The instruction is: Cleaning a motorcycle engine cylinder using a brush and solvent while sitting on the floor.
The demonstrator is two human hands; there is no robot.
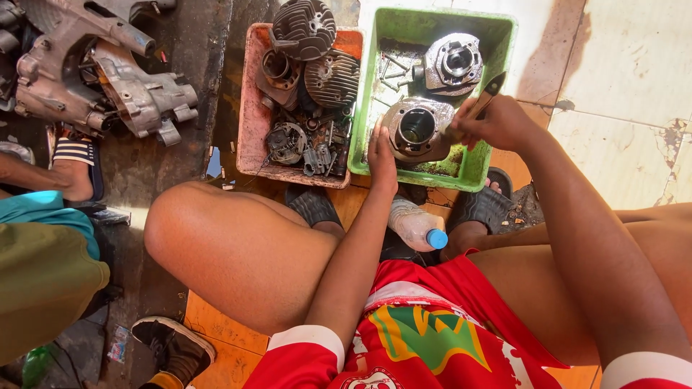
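Your left hand (pixel 380 155) cups the metal cylinder (pixel 417 130) inside the green tub (pixel 432 21), fingers curled against it; your right hand (pixel 497 122) clamps a brush (pixel 487 94). A blue-capped plastic bottle (pixel 418 227) lies near your feet, beside the pink tray (pixel 252 108).

The brush (pixel 487 94) in the right hand (pixel 497 122) shows only its handle end; the bristle end is hidden behind the fingers and the cylinder (pixel 417 130), whose near side the left hand (pixel 380 155) covers. The bottle (pixel 417 225) is largely masked by the left forearm, and the engine case (pixel 94 68) is cut off by the top and left edges. Small parts in the red tray (pixel 252 122), possibly bolts and gears, are too small to tell apart.
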